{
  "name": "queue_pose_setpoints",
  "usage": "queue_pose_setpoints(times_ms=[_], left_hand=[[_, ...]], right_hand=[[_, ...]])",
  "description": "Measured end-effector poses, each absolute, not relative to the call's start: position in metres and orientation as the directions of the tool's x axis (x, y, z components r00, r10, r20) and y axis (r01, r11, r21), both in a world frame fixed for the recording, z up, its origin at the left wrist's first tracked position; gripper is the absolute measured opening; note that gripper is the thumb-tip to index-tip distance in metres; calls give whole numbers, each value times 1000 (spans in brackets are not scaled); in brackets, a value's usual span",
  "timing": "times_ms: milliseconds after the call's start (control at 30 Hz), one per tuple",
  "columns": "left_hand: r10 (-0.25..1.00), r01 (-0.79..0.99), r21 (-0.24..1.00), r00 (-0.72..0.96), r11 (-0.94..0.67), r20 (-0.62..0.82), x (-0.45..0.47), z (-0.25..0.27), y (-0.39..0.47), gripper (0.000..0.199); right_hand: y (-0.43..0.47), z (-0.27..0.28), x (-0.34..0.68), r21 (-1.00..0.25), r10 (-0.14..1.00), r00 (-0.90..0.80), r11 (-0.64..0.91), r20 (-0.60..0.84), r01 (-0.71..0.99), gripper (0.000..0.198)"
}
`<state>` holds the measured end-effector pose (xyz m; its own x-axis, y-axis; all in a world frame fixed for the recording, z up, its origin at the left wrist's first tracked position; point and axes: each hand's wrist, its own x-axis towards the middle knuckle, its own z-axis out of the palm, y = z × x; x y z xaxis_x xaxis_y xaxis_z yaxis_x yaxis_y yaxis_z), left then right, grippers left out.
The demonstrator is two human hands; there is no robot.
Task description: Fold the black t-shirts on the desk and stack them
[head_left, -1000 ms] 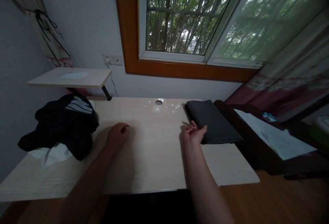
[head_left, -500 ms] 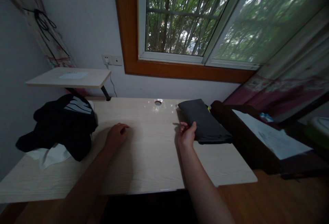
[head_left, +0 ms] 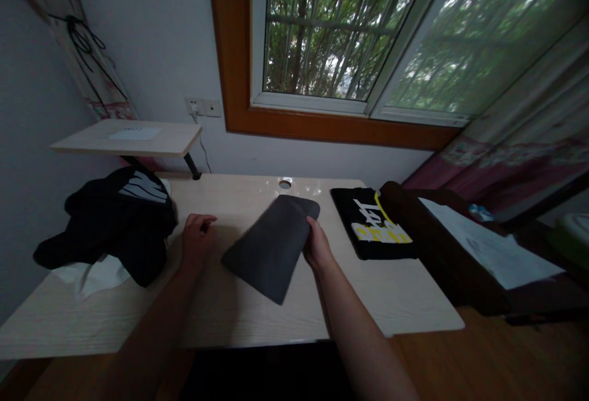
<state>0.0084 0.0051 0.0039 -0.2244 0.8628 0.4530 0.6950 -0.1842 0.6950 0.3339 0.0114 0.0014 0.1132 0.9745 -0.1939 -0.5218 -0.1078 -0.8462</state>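
A flat dark grey sheet [head_left: 273, 248], stiff-looking with rounded corners, is tilted over the middle of the desk. My right hand [head_left: 319, 244] pinches its right edge, thumb on top and the other fingers underneath. To the left of the sheet, my left hand [head_left: 197, 235] hovers just over or rests on the desk; I cannot tell which. Its fingers are loosely curled and apart, with nothing in them. A folded black T-shirt [head_left: 350, 220] with white and yellow print lies at the desk's right side. A crumpled black garment [head_left: 115, 223] with a grey-white patch lies at the left.
White cloth [head_left: 99, 275] pokes out under the crumpled garment. A small raised shelf [head_left: 129, 137] with a paper on it stands at the back left. The pale wooden desk [head_left: 257, 327] meets a wall below a window. Brown furniture [head_left: 451, 260] stands close on the right.
My right hand has taken the grey sheet off the black T-shirt and carried it left, uncovering the print. My left hand has shifted slightly left.
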Motion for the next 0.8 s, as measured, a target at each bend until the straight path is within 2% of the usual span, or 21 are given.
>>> queue_pose_setpoints(times_ms=[100, 200, 600, 800], left_hand=[[860, 642, 739, -242, -205, 449, 5, 1, 6, 24], [874, 618, 751, -205, -234, 441, 7, -3, 8, 24], [897, 634, 675, 68, -377, 437, 15, -10, 9, 27], [890, 668, 613, 178, -422, 419, 15, -13, 10, 28]], right_hand=[[12, 0, 339, -879, 961, 170, -118, -219, -462, 41], [13, 0, 343, -926, 965, 211, -67, -154, -372, 42], [9, -1, 341, -990, 1000, 4, 18, 17, -137, 44], [12, -9, 339, -995, 996, 41, 82, 84, 49, 44]])
